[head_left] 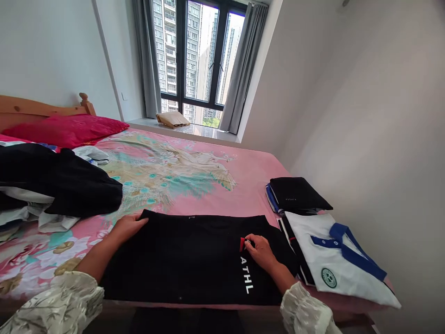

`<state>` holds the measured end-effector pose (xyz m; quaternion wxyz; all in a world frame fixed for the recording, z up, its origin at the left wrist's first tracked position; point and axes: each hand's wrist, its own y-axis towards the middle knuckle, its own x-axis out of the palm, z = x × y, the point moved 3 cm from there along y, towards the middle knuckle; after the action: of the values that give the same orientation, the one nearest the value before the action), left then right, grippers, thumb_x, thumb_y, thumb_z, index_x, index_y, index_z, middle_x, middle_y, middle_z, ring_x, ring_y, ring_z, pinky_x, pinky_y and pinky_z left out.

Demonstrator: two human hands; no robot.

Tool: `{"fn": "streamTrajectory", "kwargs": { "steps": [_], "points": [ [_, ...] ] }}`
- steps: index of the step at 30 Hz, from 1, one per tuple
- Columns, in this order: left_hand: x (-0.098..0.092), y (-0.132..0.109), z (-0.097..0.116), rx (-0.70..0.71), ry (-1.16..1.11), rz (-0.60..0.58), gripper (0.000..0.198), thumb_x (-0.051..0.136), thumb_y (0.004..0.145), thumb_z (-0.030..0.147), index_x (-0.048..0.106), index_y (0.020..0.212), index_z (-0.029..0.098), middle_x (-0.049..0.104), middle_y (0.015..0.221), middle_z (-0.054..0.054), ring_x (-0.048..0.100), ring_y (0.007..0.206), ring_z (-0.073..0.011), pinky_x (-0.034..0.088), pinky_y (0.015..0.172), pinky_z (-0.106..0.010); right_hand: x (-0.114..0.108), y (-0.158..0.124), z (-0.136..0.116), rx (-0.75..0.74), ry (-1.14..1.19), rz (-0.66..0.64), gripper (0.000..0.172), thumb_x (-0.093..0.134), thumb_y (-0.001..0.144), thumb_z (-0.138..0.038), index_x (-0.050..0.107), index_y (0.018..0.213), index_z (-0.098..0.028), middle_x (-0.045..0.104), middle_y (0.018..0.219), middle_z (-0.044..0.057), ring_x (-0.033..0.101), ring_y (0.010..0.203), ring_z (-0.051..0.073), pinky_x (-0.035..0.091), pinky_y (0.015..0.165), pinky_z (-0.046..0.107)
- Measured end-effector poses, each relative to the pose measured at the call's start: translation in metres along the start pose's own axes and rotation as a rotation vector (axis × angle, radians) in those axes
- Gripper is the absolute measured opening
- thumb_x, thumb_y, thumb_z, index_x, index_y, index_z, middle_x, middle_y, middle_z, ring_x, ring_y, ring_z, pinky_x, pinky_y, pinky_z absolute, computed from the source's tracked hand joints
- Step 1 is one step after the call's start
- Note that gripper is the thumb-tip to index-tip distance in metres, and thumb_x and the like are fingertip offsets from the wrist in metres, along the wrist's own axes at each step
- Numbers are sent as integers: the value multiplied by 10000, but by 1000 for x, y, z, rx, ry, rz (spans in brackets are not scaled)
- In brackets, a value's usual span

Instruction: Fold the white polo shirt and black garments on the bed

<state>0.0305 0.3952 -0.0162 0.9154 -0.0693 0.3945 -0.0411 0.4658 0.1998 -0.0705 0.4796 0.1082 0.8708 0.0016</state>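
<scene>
Currently, a black garment (187, 264) marked with the white letters "ATHL" is spread flat at the near edge of a bed, over a pink floral bedsheet (208, 162). The left hand (128, 227) is laid on the garment's upper left edge, open and palm down, with the fingers extended and nothing visibly gripped. The right hand (260, 253) is placed on the garment's right part, just above the lettering, with its fingers drawn together at a small red tag (242, 244); whether the tag is actually pinched cannot be told from this view. Loose-sleeved, patterned cuffs (306, 311) are seen at the near edge of the view on both forearms. To the right of the black garment, a folded white polo shirt (333, 260) with a blue collar and a round green badge is placed, nearly touching it. Beyond that shirt, a folded black item (295, 195) is stacked on something blue. To the left of the garment, a heap of black and white clothes (52, 181) is piled up. Farther away from the garment, a red pillow (66, 130) is propped against a wooden headboard (21, 106), and a beige bundle (173, 119) is seen lying on the windowsill (208, 130) beyond the bed.
</scene>
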Motion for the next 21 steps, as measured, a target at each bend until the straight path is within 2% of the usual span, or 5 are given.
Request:
{"fn": "streamTrajectory", "kwargs": {
  "steps": [7,11,13,18,21],
  "points": [
    [6,14,-34,-63,-157,52,381,571,709,476,692,958,215,739,756,-4,691,722,-216,508,579,-241,3,23,4,69,-33,24,290,360,879,-392,608,887,-242,657,777,-24,604,850,177,122,1074,550],
    [8,25,-44,-76,-106,69,285,606,665,430,724,807,213,727,692,-15,686,744,-250,494,592,-263,5,31,5,71,-59,56,310,386,878,-464,609,861,-249,670,837,-14,602,876,192,86,1070,568],
    [9,28,-47,-71,-82,80,260,610,655,420,728,767,217,729,704,-20,683,775,-269,486,614,-280,6,34,8,64,-73,58,322,401,872,-487,604,812,-245,665,784,-22,606,820,187,90,1065,575],
    [7,36,-54,-78,-52,155,431,539,725,492,695,1035,236,740,895,-34,662,902,-284,474,716,-316,-1,50,23,30,-116,106,396,314,903,-504,562,771,-225,624,689,-17,583,700,161,192,1058,491],
    [9,38,-60,-109,-41,181,449,515,741,501,685,1052,226,737,914,-49,657,913,-287,471,725,-322,-7,63,29,41,-138,134,420,286,910,-507,567,805,-213,624,694,12,577,699,172,241,1031,470]
  ]
}}
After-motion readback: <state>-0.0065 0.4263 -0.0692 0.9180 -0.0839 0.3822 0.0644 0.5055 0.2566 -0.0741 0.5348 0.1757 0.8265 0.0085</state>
